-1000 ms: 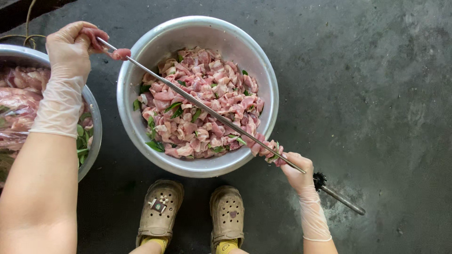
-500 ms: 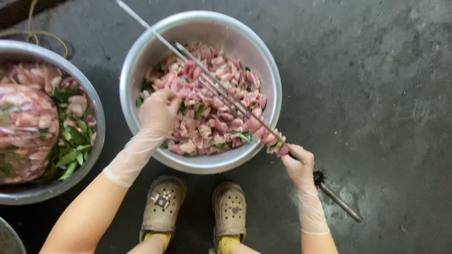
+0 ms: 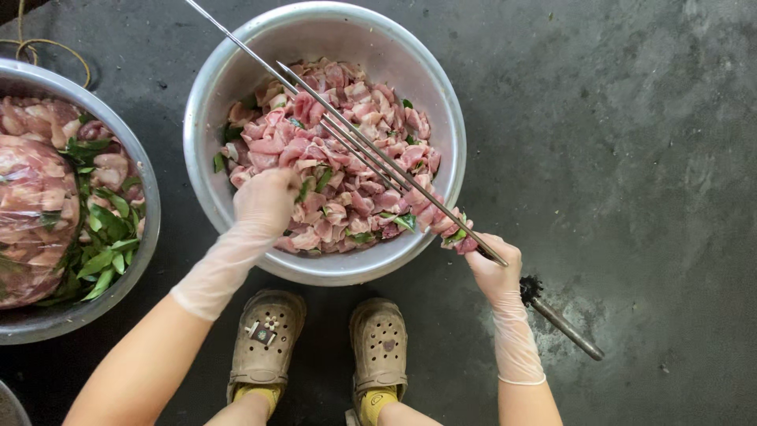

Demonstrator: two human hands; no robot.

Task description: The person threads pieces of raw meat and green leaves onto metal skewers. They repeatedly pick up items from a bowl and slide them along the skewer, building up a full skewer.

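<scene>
— What is the right hand (image 3: 495, 267) doing?

— Wearing a thin clear glove, it is gripping a long two-pronged metal skewer (image 3: 371, 150), fingers clamped around the shaft near its dark handle end. The prongs are slanting up and to the left across the round silver metal bowl (image 3: 441, 118).

— Anything on the skewer?

— A few pink raw meat pieces with bits of green leaf (image 3: 449, 229) are sitting threaded just above that hand.

— And the left hand (image 3: 266, 201)?

— Also gloved, it is reaching into the bowl, fingers curled down on the heap of cut pink meat (image 3: 355, 110); whether it is pinching a piece, I cannot tell.

— What else is lying around?

— A second metal bowl of meat and green leaves (image 3: 102, 237) is sitting to the left on the dark concrete floor (image 3: 631, 158), and beige perforated clogs (image 3: 323, 351) are showing below.
</scene>
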